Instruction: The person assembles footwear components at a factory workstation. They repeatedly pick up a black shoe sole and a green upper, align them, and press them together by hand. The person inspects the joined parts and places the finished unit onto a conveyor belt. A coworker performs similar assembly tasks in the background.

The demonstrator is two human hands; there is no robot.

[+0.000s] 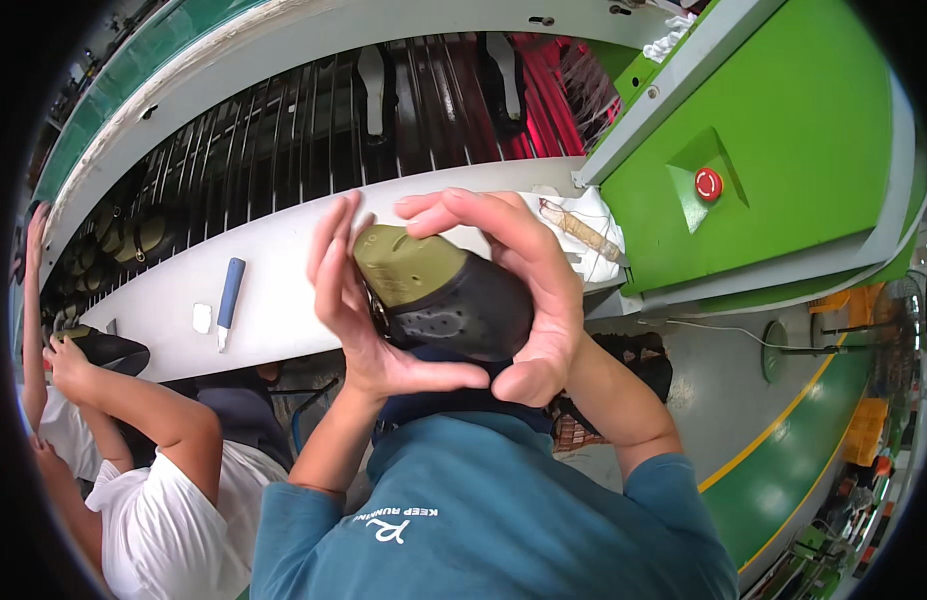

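Observation:
An olive-green shoe last [404,265] with a black perforated shoe upper [459,320] pulled over it is held up in front of my chest. My left hand [364,345] cups its left end, with the fingers up along the green last and the thumb stretched beneath. Around the black toe end curls my right hand [552,285], its fingertips touching the top near the green part and its thumb below. Both thumb tips nearly meet under the shoe upper. My palms hide part of its sides.
A blue-handled knife [232,300] and a small white piece [203,318] lie on the white ledge [284,260]. Beyond it, black soles [376,95] rest on metal rollers. A wrapped tool [584,230] lies by the green machine's red button [709,184]. A co-worker [184,500] handles another black upper [114,352].

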